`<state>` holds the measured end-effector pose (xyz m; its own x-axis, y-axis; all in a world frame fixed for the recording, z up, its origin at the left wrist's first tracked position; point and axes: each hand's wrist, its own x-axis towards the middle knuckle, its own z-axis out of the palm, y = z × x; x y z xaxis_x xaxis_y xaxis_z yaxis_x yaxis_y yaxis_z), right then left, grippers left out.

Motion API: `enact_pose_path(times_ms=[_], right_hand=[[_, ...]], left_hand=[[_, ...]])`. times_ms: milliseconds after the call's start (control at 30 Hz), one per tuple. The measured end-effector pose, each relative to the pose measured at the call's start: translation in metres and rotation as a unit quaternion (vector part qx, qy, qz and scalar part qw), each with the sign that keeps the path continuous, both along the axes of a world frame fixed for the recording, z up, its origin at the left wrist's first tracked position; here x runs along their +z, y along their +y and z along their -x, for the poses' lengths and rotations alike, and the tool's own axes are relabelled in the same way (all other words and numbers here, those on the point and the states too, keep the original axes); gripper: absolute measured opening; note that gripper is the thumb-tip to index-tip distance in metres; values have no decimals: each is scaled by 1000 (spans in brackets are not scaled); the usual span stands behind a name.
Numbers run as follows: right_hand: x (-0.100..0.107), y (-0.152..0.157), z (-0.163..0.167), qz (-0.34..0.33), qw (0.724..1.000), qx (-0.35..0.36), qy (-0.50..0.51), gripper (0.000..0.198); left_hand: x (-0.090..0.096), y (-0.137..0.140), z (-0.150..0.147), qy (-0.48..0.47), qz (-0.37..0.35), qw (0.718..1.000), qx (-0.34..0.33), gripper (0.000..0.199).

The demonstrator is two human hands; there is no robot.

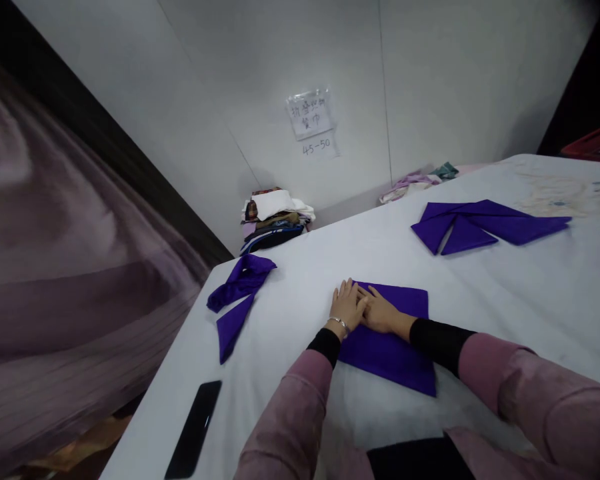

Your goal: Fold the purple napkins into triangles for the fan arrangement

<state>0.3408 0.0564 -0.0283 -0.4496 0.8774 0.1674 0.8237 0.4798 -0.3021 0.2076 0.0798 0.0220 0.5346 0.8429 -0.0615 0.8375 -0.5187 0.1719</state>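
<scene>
A purple cloth napkin [390, 357] lies folded into a flat, roughly square shape on the white-covered table in front of me. My left hand [347, 307], with a bracelet at the wrist, rests flat along its left edge, fingers stretched out. Beside it my right hand [380, 312] presses down on the cloth, its fingers extended toward the left hand and partly hidden where the two meet. Neither hand grasps anything. A folded purple napkin [475, 220] with pointed ends lies farther back on the right. Another purple napkin [237, 290], folded and twisted, lies near the table's left edge.
A black phone [195, 430] lies at the front left of the white tablecloth [300, 280]. Stacked folded clothes [275, 220] stand beyond the back edge, with more fabric [413, 183] farther right. Handwritten paper signs [311, 120] hang on the wall. A curtain [70, 267] hangs at left.
</scene>
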Motion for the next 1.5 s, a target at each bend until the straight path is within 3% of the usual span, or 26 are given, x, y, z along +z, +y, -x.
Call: enact_pose_path(times_ms=[267,467,767,1133,1300,1500], right_hand=[[8,-2,-14,41,998,-36,23,66],[4,-21,-63,3,995,-96,13,63],[-11,-36,-136,-44,973,-225,21,43],[-17,-34,-140,-15,968,-243,54,19],[-18,-32,-136,2,961,-271,55,16],[-19,-29,-137,-6,955,-289,67,16]], left_hand=[[-33,9,1,-35,7,998,43,60],[-34,3,-4,3,-29,999,39,66],[-26,-1,-7,9,-31,998,53,62],[-29,-10,-12,6,-67,998,15,61],[-29,-10,-11,5,-53,998,25,62],[-29,-10,-13,4,-89,996,5,61]])
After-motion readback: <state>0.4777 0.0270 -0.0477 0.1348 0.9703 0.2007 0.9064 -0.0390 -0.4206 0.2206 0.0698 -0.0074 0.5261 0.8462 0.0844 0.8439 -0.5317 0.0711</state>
